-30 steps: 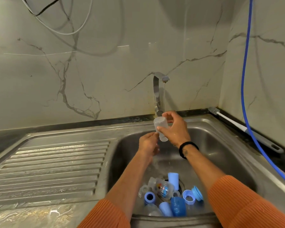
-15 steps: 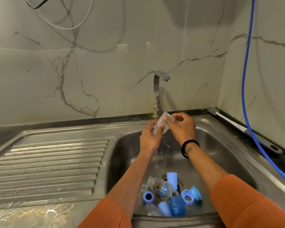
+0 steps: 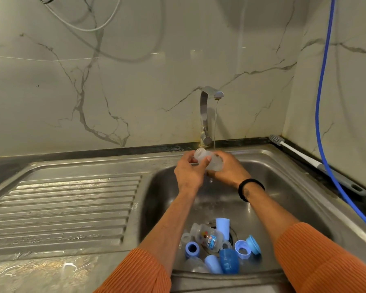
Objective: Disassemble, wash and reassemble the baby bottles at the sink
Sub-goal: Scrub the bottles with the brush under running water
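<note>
Rinsing one clear bottle body, both the left hand and right hand curl around it; loose caps, collars, bottles await washing, reassembly.

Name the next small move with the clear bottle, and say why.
Probably tilt the clear bottle so its open mouth meets the water stream: both hands, left hand and right hand, hold it sideways, mouth pointing left, away from the stream.

hands cover bottle middle
</note>
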`<move>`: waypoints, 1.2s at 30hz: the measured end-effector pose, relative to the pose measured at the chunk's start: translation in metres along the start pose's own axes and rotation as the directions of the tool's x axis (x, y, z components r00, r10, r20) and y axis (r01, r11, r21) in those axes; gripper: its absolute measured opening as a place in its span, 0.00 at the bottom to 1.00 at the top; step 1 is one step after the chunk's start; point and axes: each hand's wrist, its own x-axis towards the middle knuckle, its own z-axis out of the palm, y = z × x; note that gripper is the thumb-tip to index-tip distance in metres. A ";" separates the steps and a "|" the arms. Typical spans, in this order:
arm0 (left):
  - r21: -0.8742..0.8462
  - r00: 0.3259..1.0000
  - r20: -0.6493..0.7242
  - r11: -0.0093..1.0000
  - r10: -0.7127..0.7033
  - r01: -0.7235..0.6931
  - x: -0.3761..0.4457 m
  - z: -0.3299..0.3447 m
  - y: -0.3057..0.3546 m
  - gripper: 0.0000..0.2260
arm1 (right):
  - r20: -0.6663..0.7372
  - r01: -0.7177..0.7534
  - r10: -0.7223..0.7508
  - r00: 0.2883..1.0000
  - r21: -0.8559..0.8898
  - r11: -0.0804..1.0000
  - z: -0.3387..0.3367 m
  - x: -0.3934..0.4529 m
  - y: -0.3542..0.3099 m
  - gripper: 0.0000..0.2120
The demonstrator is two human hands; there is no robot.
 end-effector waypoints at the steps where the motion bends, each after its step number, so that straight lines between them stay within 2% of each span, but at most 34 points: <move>1: -0.011 1.000 0.003 1.000 -0.019 0.019 0.000 0.000 0.000 0.20 | -0.030 0.008 -0.008 1.000 -0.005 1.000 0.000 -0.001 0.000 0.30; 3: -0.020 0.999 0.020 0.999 -0.050 0.050 0.000 0.002 0.000 0.19 | -0.025 0.000 0.000 1.000 -0.012 1.000 0.000 -0.002 0.002 0.23; 5: -0.057 0.996 0.042 0.995 -0.084 0.086 0.000 0.003 -0.001 0.18 | 0.038 -0.033 0.033 0.999 -0.003 0.999 0.000 -0.002 0.004 0.17; 8: -0.134 0.984 0.089 0.977 -0.155 0.166 0.000 0.002 -0.002 0.17 | 0.128 -0.057 0.057 0.990 -0.007 0.998 0.001 -0.003 0.005 0.18; 11: -0.124 0.972 0.137 0.970 -0.193 0.210 -0.002 0.002 -0.002 0.15 | 0.189 -0.097 0.082 0.979 0.074 0.992 0.001 -0.004 0.002 0.23; 13: -0.103 0.966 0.170 0.972 -0.192 0.212 -0.002 0.003 -0.002 0.15 | 0.185 -0.139 0.118 0.976 0.109 0.984 0.001 -0.005 -0.001 0.23; 17: -0.090 0.954 0.212 0.968 -0.210 0.233 -0.004 0.005 0.003 0.16 | 0.153 -0.173 0.145 0.977 0.186 0.967 -0.002 -0.008 0.001 0.17; 21: -0.068 0.955 0.223 0.974 -0.197 0.217 -0.005 0.005 0.003 0.14 | 0.140 -0.198 0.176 0.974 0.165 0.966 -0.005 -0.009 0.006 0.20; 27: -0.105 0.961 0.197 0.970 -0.193 0.217 -0.007 0.004 0.009 0.14 | 0.021 -0.054 0.052 0.998 0.095 0.994 -0.006 -0.008 0.004 0.36; 31: -0.134 0.964 0.202 0.970 -0.172 0.201 -0.007 0.002 0.012 0.13 | -0.111 -0.005 0.016 0.994 0.100 0.995 -0.007 -0.010 -0.002 0.37; 34: -0.144 0.969 0.132 0.963 -0.209 0.227 -0.007 0.003 0.010 0.08 | -0.205 0.030 -0.014 0.979 0.077 0.997 -0.011 -0.011 -0.012 0.35; 36: -0.167 0.969 0.069 0.955 -0.237 0.245 -0.008 0.001 0.010 0.08 | -0.266 0.062 -0.046 0.963 0.054 0.997 -0.015 -0.010 -0.020 0.33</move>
